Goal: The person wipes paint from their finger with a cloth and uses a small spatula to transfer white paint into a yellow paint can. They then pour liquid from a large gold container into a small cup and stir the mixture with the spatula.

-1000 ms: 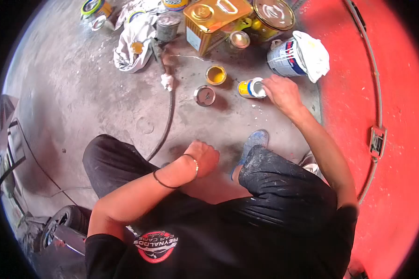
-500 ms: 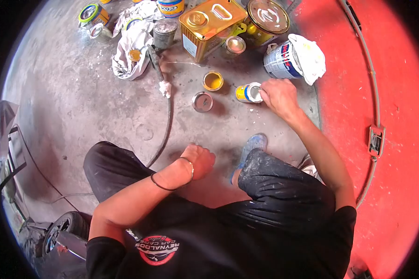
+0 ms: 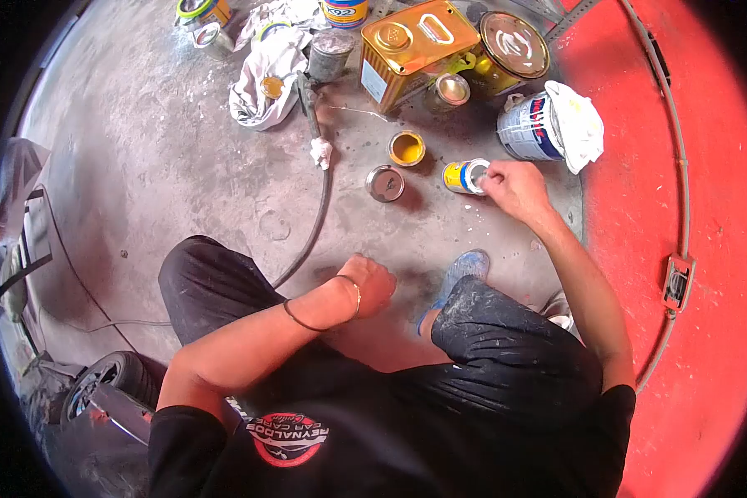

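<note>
My right hand (image 3: 515,191) is closed in a pinch at the mouth of a small yellow, blue and white can (image 3: 459,177). What the fingertips grip is too small to make out. My left hand (image 3: 369,284) is curled into a fist above the floor in front of me, and its palm side is hidden. Left of the small can stand an open tin of yellow paint (image 3: 407,148) and a tin with a brownish-grey top (image 3: 385,183). Behind my right hand is a white and blue pail (image 3: 524,129) with a white cloth (image 3: 577,124) over it.
At the back are a gold rectangular can (image 3: 419,46), a large round tin (image 3: 515,46), a small lidded tin (image 3: 448,91) and a crumpled white rag (image 3: 266,83). A hose (image 3: 322,199) runs toward my knee. A cable (image 3: 681,166) crosses the red floor, and a wheel (image 3: 112,386) lies at lower left.
The view has shifted, so the cans appear farther right and slightly lower. My right hand stays at the small can's mouth, its fingers slightly changed in pose. My left fist keeps its shape.
</note>
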Demonstrator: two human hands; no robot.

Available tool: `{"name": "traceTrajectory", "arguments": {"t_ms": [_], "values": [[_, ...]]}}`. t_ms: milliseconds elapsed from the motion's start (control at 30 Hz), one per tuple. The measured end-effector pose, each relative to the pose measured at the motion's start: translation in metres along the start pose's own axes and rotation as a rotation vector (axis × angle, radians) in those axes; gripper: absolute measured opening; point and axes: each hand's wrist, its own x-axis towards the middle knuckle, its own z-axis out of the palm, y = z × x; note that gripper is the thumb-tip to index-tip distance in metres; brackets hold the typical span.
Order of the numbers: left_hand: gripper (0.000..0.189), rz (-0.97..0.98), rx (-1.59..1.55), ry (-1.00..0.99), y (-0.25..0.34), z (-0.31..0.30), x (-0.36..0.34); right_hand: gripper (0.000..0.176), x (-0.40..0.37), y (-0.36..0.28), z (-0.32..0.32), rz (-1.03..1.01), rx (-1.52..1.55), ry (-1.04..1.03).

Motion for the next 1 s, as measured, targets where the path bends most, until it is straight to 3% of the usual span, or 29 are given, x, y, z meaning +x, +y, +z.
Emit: {"name": "traceTrajectory", "arguments": {"t_ms": [67, 167, 267, 367, 467, 567, 667, 767, 867, 967, 1000], "values": [[0.042, 0.003, 0.006, 0.007, -0.001, 0.001, -0.001, 0.019, 0.0, 0.007, 0.005, -0.064, 0.013, 0.188], [0.042, -0.024, 0.007, 0.017, -0.001, 0.001, 0.001, 0.019, 0.002, 0.013, 0.004, -0.142, -0.198, 0.055], [0.042, -0.037, 0.01, -0.044, -0.003, 0.001, 0.007, 0.021, 0.002, 0.008, 0.005, -0.043, 0.087, -0.056], [0.043, -0.041, 0.007, -0.02, -0.005, 0.003, 0.009, 0.022, -0.001, 0.008, 0.004, -0.151, 0.024, 0.21], [0.041, -0.045, -0.028, -0.041, -0.005, 0.001, 0.012, 0.022, -0.001, 0.012, 0.005, -0.216, -0.174, 0.089], [0.039, -0.036, -0.011, -0.03, -0.004, 0.002, 0.012, 0.023, -0.001, 0.007, 0.004, -0.066, 0.067, -0.035], [0.039, -0.039, -0.026, -0.029, -0.002, -0.002, 0.011, 0.023, -0.002, 0.012, 0.007, -0.171, 0.031, 0.262], [0.04, -0.032, -0.012, -0.032, -0.002, -0.002, 0.013, 0.022, -0.003, 0.015, 0.001, -0.139, -0.115, 0.017], [0.041, -0.022, -0.031, -0.05, -0.004, -0.002, 0.012, 0.022, -0.002, 0.012, 0.001, 0.022, 0.177, -0.029], [0.042, -0.023, -0.072, -0.063, -0.005, -0.004, 0.011, 0.022, -0.004, 0.015, 0.002, -0.151, 0.035, 0.221], [0.042, -0.031, -0.066, -0.058, -0.004, -0.005, 0.011, 0.022, -0.003, 0.016, 0.0, -0.138, 0.02, 0.127]]}}
